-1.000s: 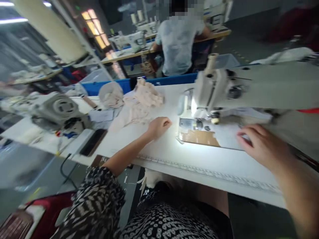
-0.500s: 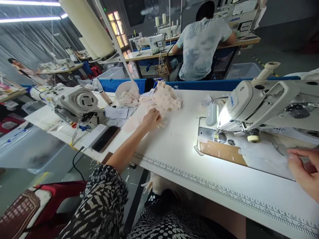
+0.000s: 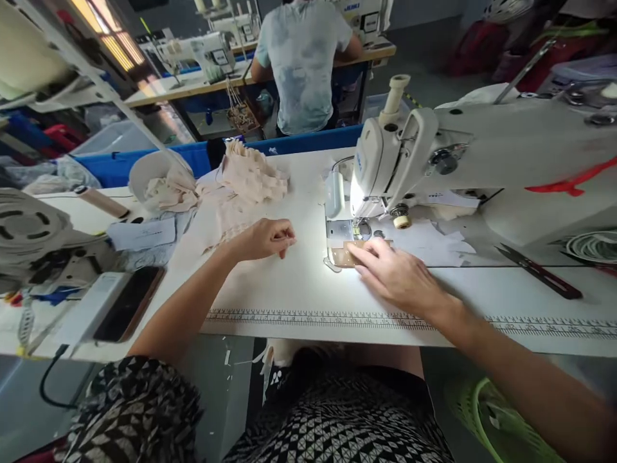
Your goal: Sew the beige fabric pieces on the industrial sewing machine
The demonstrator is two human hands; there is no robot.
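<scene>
My left hand [image 3: 270,239] is above the white table, its fingers curled together; whatever they may hold is too small to make out. Behind and to its left lies a heap of pale pink fabric pieces [image 3: 250,177]. Near the needle of the white sewing machine [image 3: 385,161], my right hand [image 3: 385,267] rests with its fingertips on the brown plate [image 3: 341,257]. The hand is palm down with fingers extended. White cut pieces [image 3: 429,241] lie on the machine bed just to its right.
A dark phone [image 3: 130,305] lies at the left, with a white box beside it. Black snips [image 3: 540,272] lie at the right. A printed ruler [image 3: 308,318] runs along the front edge. Another person [image 3: 303,64] sits beyond the blue trough.
The view has swung right. My right hand has moved left from the bed's far side to beside the needle. My left hand has come away from the fabric heap toward the table's middle.
</scene>
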